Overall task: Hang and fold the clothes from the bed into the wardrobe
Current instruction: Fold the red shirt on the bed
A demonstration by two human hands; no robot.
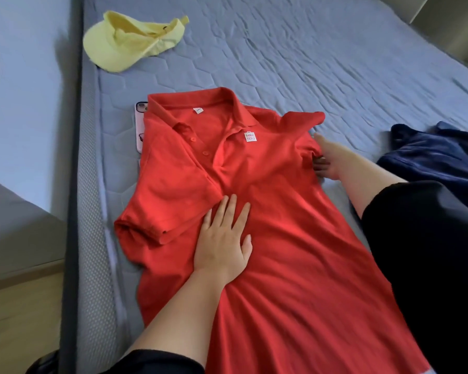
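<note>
1. Bed (308, 63): blue-grey quilted top that lies under the shirt and spreads out on all sides of it.
2. Shirt (281, 211): red, short-sleeved, with collar and buttons. It is spread front-up on the bed with the collar at the far end, and a white tag sits on the placket. The sleeve on the left is folded in over the chest; the other sleeve lies out to the right.
3. Dark blue garment (438, 155): crumpled on the bed, to the right of the shirt and apart from it.
4. Cap (125, 41): pale yellow, on the bed beyond the shirt's collar, to the left, well apart.
5. Left hand (223, 238): flat on the shirt's middle, just below the folded sleeve, fingers straight and slightly spread, pressing the cloth.
6. Right hand (327, 160): at the shirt's right edge under the outspread sleeve, fingers curled onto the fabric and holding it.
7. Phone (139, 125): pink case, at the shirt's left shoulder, partly covered by it.
</note>
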